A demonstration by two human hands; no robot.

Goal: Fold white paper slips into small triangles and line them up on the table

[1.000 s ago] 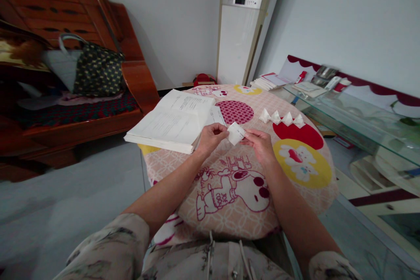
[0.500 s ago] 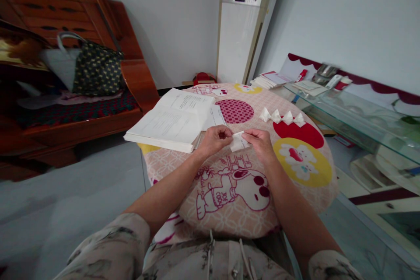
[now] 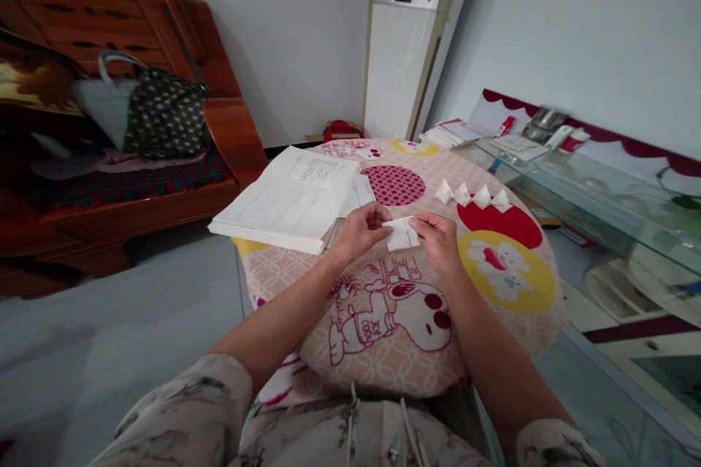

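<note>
A round tabletop [image 3: 279,273], spread with a pink patterned cloth [image 3: 438,160], stands before us in a room with pale walls [image 3: 296,29] and a grey floor [image 3: 180,350]. To the left we see a carved wooden sofa [image 3: 235,135] bearing a dark patterned bag [image 3: 164,117]; beyond the tabletop rises a tall white air conditioner [image 3: 399,66], and at right runs a glass shelf [image 3: 596,211] with a red tube [image 3: 504,126] on it. Over the middle of the tabletop, the left hand [image 3: 360,233] and the right hand [image 3: 441,237] pinch opposite sides of a small white paper slip [image 3: 404,236], fingers closed on it; we cannot tell whether it touches the cloth. An open book [image 3: 290,197] lies left of the hands, and four folded paper pieces [image 3: 482,197] line up to the right, by a red oval [image 3: 493,226]. Between the forearms, we make out a cartoon dog [image 3: 427,321] whose shirt seems to read "JOE COOL"; print on the slip and the book is too small for us to read.
</note>
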